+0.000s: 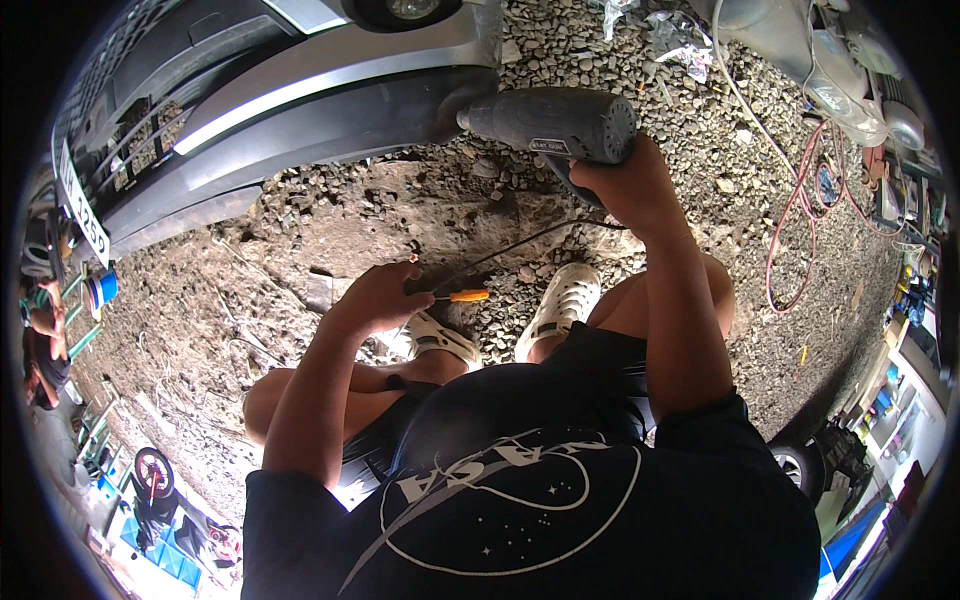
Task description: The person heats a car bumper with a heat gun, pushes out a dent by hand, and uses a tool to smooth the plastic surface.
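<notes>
My right hand [630, 190] is wrapped round the grip of a black heat gun [550, 120]. Its nozzle points left, close to the lower corner of a grey car bumper [330, 120]. A dark cord [530, 238] runs from below the gun down toward my left hand [375, 297]. That hand hangs above the ground by my left knee, with thumb and forefinger apart. Right beside the thumb tip shows an orange-handled screwdriver [468, 296]; it looks to lie on the ground, though its other end is hidden behind the hand.
Gravel and dirt ground [480, 200] surrounds my white shoes [560, 310]. A red hose [780, 240] lies coiled on the right. Clear plastic litter [685, 45] lies at the top. At far left are another person [45, 350] and a blue bucket [100, 290]; a motorbike [165, 500] stands lower left.
</notes>
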A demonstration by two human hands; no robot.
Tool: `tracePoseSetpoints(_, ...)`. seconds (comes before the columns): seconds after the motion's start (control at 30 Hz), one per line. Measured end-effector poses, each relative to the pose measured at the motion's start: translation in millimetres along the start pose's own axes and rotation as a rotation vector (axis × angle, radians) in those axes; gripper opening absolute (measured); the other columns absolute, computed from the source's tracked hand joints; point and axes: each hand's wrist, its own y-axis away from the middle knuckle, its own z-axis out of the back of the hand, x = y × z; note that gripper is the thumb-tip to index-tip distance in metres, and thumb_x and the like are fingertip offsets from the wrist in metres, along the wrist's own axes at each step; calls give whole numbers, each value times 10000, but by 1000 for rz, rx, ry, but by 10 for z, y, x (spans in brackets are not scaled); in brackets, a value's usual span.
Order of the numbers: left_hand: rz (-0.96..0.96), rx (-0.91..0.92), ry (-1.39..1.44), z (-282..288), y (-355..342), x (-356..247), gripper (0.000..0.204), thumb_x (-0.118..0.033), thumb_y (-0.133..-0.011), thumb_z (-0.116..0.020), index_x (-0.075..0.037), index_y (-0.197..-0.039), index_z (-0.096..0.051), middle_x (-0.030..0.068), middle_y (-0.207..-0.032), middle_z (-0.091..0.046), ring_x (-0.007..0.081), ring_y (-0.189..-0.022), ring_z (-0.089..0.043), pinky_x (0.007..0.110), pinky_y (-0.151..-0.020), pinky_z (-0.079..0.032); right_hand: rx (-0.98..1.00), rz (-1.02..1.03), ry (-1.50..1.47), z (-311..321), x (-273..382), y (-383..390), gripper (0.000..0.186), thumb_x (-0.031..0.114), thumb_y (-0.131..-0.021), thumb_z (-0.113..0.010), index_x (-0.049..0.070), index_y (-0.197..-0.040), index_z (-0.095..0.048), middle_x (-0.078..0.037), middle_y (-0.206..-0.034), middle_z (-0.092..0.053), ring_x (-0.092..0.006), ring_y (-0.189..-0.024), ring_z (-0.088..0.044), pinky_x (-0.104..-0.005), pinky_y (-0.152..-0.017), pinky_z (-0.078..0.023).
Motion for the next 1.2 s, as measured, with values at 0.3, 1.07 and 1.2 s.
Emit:
tracePoseSetpoints(0.3, 2, 4, -9, -6, -4, -5, 521, -410, -910, -786, -53, -1283, -714, 210, -1067, -774, 336, -992, -752, 436, -873, -576, 10, -13, -9, 6, 10, -2, 456, 238, -758, -865, -24, -1118, -766, -177, -983, -806, -269, -922, -796, -399, -844, -614)
tracePoseSetpoints(1.07, -11, -3, -2, -11, -4, 20, 541, -404, -900, -795, -46, -1296, -701, 211, -1081, -777, 333, -989, -754, 434, -863, -580, 29, -87, 131, -3, -35, -76, 487, 314, -762, -858, -22, -1100, -759, -196, -1004, -803, -333, -959, -794, -438, -873, -619)
tracePoseSetpoints(1.2, -5, 5, -2, -6, -18, 14, 552, -408, -895, -796, -50, -1304, -701, 212, -1077, -777, 332, -993, -754, 431, -865, -580, 19, -59, 144, -30, -111, -111, 504, 333, -775, -870, -5, -1131, -755, -194, -1037, -804, -343, -998, -788, -443, -899, -616)
